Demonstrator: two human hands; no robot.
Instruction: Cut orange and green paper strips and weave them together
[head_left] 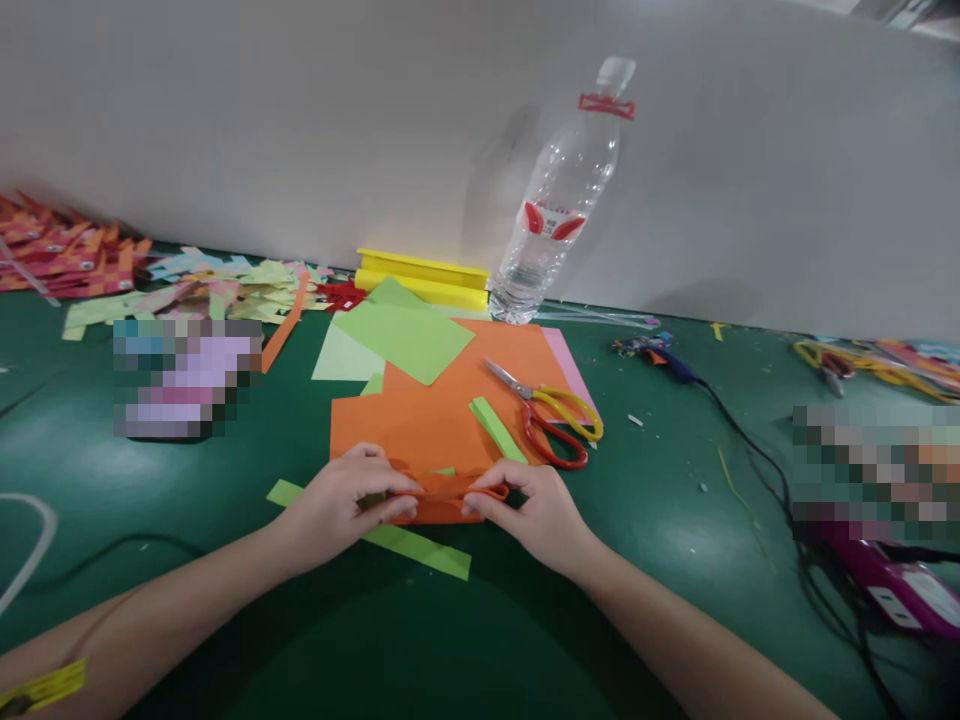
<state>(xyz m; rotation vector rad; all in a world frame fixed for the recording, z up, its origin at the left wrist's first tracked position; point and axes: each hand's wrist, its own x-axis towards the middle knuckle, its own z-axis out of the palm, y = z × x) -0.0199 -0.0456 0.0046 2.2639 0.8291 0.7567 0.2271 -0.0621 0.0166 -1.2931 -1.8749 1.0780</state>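
Both hands pinch a folded orange paper strip (pixel 442 487) between thumbs and fingers, low over the work surface. My left hand (pixel 356 490) grips its left end, and my right hand (pixel 529 508) its right end, where the strip bends into a loop. Behind them lie orange paper sheets (pixel 450 420), partly covered by a light green sheet (pixel 409 330). Scissors (pixel 544 405) with one yellow and one red handle rest on the orange paper, beside a folded green strip (pixel 499 430). A flat green strip (pixel 420 550) lies under and in front of my left hand.
A clear plastic bottle (pixel 559 190) stands against the grey wall, next to a yellow roll or folder (pixel 420 280). Paper scraps (pixel 225 285) and orange-red folded pieces (pixel 60 245) pile up at left. On the right are a black cable (pixel 750 455) and a magenta power strip (pixel 885 585).
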